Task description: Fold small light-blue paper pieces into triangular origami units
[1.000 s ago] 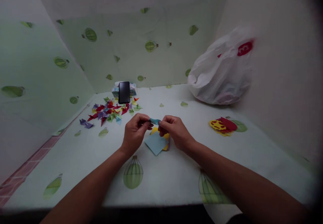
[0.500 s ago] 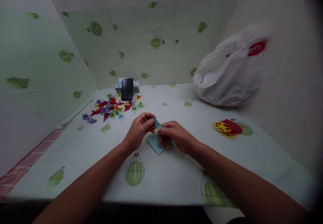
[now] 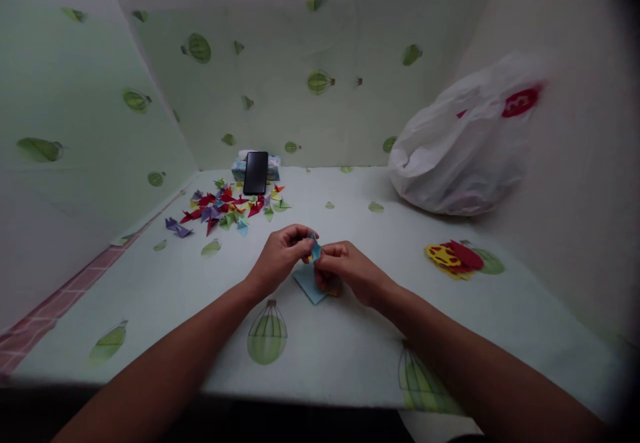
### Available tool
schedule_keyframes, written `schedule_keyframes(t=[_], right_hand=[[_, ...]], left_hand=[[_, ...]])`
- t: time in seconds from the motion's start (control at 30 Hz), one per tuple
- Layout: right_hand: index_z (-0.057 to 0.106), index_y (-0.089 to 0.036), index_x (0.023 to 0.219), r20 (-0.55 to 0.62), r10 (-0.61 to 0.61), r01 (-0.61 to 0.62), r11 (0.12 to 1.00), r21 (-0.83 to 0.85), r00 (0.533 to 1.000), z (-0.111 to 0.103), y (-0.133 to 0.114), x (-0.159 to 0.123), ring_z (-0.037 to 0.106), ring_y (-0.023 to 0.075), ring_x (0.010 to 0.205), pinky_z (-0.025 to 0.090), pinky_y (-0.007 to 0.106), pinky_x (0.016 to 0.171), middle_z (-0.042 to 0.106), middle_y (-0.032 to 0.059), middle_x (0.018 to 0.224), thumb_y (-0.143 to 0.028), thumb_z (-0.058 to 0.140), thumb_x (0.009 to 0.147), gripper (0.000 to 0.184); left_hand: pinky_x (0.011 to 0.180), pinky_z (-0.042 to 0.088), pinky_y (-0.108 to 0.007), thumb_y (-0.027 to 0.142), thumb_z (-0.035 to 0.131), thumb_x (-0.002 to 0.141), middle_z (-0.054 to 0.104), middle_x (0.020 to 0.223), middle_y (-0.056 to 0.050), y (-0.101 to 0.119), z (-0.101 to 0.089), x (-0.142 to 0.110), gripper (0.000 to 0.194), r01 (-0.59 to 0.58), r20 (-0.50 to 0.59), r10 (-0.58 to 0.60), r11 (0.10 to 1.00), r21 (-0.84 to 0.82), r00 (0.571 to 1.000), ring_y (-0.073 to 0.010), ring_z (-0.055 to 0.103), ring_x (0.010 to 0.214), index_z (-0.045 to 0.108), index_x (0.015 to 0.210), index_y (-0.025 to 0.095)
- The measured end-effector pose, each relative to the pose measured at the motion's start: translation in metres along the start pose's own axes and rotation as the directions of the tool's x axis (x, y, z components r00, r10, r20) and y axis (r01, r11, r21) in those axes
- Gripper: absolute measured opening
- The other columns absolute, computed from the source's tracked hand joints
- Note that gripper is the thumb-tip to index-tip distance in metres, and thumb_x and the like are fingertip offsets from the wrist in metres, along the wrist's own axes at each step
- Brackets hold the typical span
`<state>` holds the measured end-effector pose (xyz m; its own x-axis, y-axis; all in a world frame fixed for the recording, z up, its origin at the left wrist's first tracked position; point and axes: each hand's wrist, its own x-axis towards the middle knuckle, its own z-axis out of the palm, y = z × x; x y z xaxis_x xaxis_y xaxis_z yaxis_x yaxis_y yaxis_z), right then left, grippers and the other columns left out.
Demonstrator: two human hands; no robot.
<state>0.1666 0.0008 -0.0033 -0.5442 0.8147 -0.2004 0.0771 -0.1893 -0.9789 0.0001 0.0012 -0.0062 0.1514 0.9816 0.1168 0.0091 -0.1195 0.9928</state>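
A small folded piece of blue origami paper (image 3: 315, 250) is pinched between both hands above the table. My left hand (image 3: 283, 254) grips its upper left part between thumb and fingers. Lower down on the right side, my right hand (image 3: 349, 268) is closed on the same piece, its fingers partly hiding it. Directly beneath the hands lies a flat light blue paper sheet (image 3: 310, 286), with a bit of yellow paper (image 3: 335, 292) showing by the right hand. Many folded paper cranes (image 3: 229, 208) in mixed colours lie heaped at the back left.
Behind the cranes, a black phone (image 3: 256, 173) leans on a tissue box (image 3: 273, 168). A bulky white plastic bag (image 3: 465, 146) stands at the back right. Red and yellow cut-out pieces (image 3: 455, 259) lie on the right of the balloon-patterned tablecloth (image 3: 175, 336). Walls enclose the table's back and sides.
The blue folded paper has turned slightly and looks narrower, with both hands closer together around it. The whole view has shifted a little.
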Motion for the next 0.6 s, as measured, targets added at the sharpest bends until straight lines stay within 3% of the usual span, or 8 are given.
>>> schedule_keyframes(t=[0.13, 0.23, 0.33, 0.43, 0.6], right_hand=[[0.059, -0.016, 0.060, 0.012, -0.021, 0.021, 1.000, -0.014, 1.000, -0.001, -0.001, -0.001, 0.050, 0.0098, 0.048, 0.038, 0.024, 0.051, 0.060, 0.0013, 0.053, -0.030, 0.062, 0.073, 0.019], [0.059, -0.016, 0.058, 0.027, -0.087, 0.088, 0.996, -0.019, 0.996, -0.004, -0.004, -0.001, 0.050, 0.0100, 0.049, 0.039, 0.025, 0.052, 0.059, 0.0018, 0.053, -0.043, 0.063, 0.081, 0.036], [0.054, -0.017, 0.054, -0.076, -0.191, 0.190, 0.982, -0.019, 0.979, -0.009, -0.006, 0.000, 0.049, 0.0097, 0.049, 0.040, 0.026, 0.054, 0.055, 0.0008, 0.051, -0.054, 0.056, 0.089, 0.051], [0.053, -0.018, 0.061, -0.165, -0.242, 0.246, 0.969, 0.006, 0.956, -0.015, -0.006, 0.003, 0.050, 0.0095, 0.049, 0.040, 0.025, 0.054, 0.056, -0.0013, 0.054, -0.051, 0.063, 0.086, 0.043], [0.056, -0.018, 0.075, -0.111, -0.233, 0.240, 0.970, 0.045, 0.966, -0.014, -0.005, 0.005, 0.053, 0.0096, 0.051, 0.042, 0.024, 0.053, 0.058, -0.0033, 0.060, -0.042, 0.074, 0.078, 0.030]], left_hand=[[0.061, 0.044, -0.027, 0.029, 0.066, 0.080, 0.063, 0.075, -0.001, -0.001, -0.003, 0.001, 0.017, -0.040, -0.012, 0.041, 0.998, 0.051, 0.999, -0.0107, 0.053, 0.062, 0.069, 0.087, 0.014], [0.060, 0.044, -0.026, 0.028, 0.067, 0.079, 0.063, 0.074, 0.000, 0.001, -0.005, 0.001, 0.015, -0.068, -0.025, 0.069, 0.996, 0.055, 0.997, -0.0103, 0.053, 0.060, 0.069, 0.085, 0.015], [0.059, 0.043, -0.025, 0.028, 0.067, 0.080, 0.061, 0.069, 0.001, 0.003, -0.007, 0.002, 0.014, -0.056, -0.013, 0.056, 0.998, 0.005, 0.998, -0.0101, 0.053, 0.059, 0.068, 0.084, 0.015], [0.058, 0.043, -0.025, 0.027, 0.067, 0.080, 0.060, 0.068, 0.001, 0.001, -0.010, 0.003, 0.014, -0.023, 0.050, 0.026, 0.998, -0.063, 0.998, -0.0103, 0.053, 0.059, 0.067, 0.087, 0.015], [0.057, 0.044, -0.024, 0.026, 0.070, 0.081, 0.060, 0.072, 0.002, -0.004, -0.011, 0.003, 0.018, -0.008, 0.114, 0.021, 0.993, -0.120, 0.993, -0.0098, 0.054, 0.059, 0.060, 0.093, 0.017]])
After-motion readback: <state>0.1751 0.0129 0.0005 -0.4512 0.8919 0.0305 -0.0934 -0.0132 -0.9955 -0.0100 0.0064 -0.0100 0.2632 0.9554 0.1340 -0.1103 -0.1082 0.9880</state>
